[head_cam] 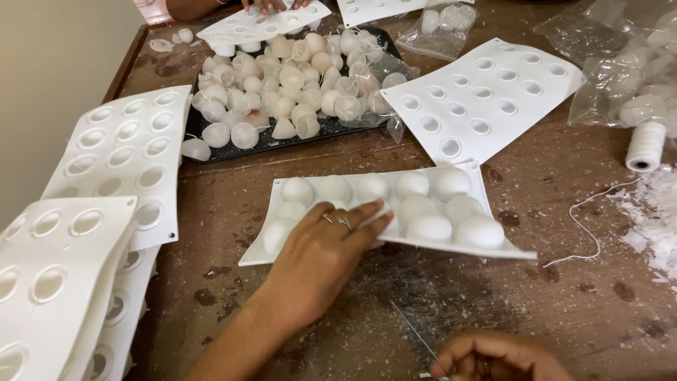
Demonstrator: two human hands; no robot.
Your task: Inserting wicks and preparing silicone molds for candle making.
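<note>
A white silicone mould [497, 248] with rounded domes lies upside down on the brown wooden table [352, 310]. My left hand [324, 247] rests flat on its near left part, fingers together, rings on two fingers. My right hand [493, 356] is at the bottom edge, fingers pinched on a thin needle-like tool [416, 335] that points up and left. A black tray [233, 149] behind the mould holds several white translucent wax shells [296, 85].
Stacked white moulds [106, 183] lie at the left, another mould [486, 99] at the right. A spool of white thread [645, 146], loose thread [585, 226] and wax flakes [659, 212] sit at the right, with plastic bags [627, 70]. Another person's hand [271, 5] holds a mould at the far edge.
</note>
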